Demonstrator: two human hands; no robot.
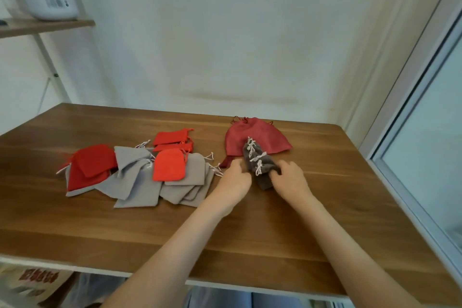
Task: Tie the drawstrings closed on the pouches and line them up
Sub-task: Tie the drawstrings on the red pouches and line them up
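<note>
my right hand (pixel 291 177) curls over the near end of the tied dark grey pouches (pixel 260 161), right of centre on the desk (pixel 250 232). my left hand (pixel 235 176) touches their left edge, grip unclear. a loose pile of pouches (pixel 137 172) lies to the left.

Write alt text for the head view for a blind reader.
A person's left hand and right hand hold a stack of dark grey pouches with tied white drawstrings, overlapping a larger dark red pouch on a wooden table. To their left lies a heap of red and light grey pouches.
</note>
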